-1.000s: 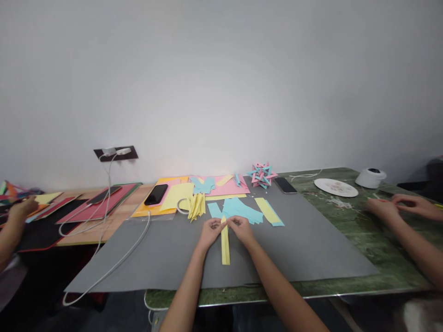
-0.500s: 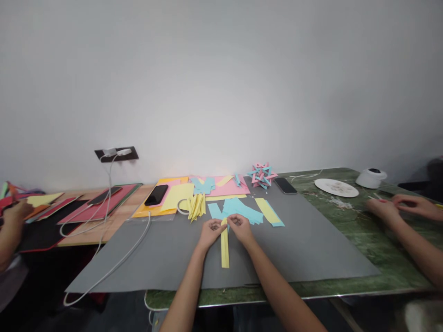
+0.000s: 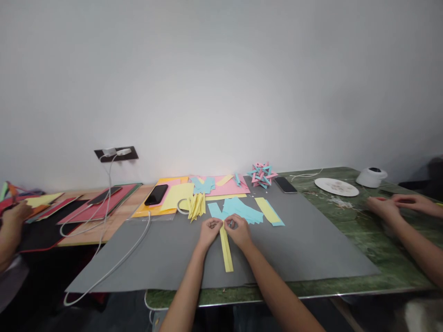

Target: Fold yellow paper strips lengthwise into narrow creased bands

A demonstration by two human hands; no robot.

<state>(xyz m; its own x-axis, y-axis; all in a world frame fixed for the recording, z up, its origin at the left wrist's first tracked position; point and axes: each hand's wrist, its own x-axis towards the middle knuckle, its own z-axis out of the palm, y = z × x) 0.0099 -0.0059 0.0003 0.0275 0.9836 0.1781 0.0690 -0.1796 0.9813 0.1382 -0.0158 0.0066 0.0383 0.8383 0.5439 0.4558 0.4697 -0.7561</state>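
A yellow paper strip with a lengthwise crease lies between my hands, its free end pointing toward me. My left hand pinches the far end of the strip from the left side. From the right, my right hand pinches that same end, its fingertips almost touching the left ones. Just beyond them spread several blue paper strips. A pile of folded yellow paper pieces sits to the left, and a flat yellow strip over blue paper lies to the right.
A pink-and-blue folded paper ball and a phone stand near the wall. Another phone rests on coloured sheets. A white cable crosses the grey mat. Other people's hands work at both sides; a white plate is rightward.
The strip's near end has swung slightly right and toward me. My fingertips have shifted at its far end, with the strip still between them.
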